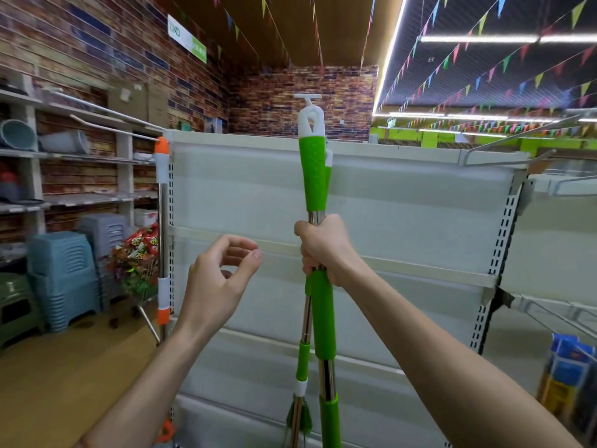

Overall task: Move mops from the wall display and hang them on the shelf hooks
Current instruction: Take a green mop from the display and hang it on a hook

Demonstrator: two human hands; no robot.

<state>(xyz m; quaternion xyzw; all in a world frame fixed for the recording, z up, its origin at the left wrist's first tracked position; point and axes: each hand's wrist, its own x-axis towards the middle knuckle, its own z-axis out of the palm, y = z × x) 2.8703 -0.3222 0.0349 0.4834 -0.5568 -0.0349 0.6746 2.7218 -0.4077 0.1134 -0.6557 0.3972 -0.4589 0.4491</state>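
Note:
My right hand (319,250) grips the steel shaft of a green mop (312,169), held upright in front of a white shelf unit (403,202). The mop's white hanging loop (311,121) sits just below a white hook (307,97) at the shelf's top edge. A second green mop (303,354) hangs close behind it, its strands low down. My left hand (219,279) hovers to the left of the shaft, fingers loosely curled, holding nothing. An orange-and-white mop (162,195) hangs at the shelf's left edge.
Long wire hooks (504,147) stick out at the shelf's upper right. Stacked blue and green plastic stools (61,279) and a cart of snack packs (139,253) stand on the left. Wall shelves (84,156) hold basins. Blue packages (565,360) lie at lower right.

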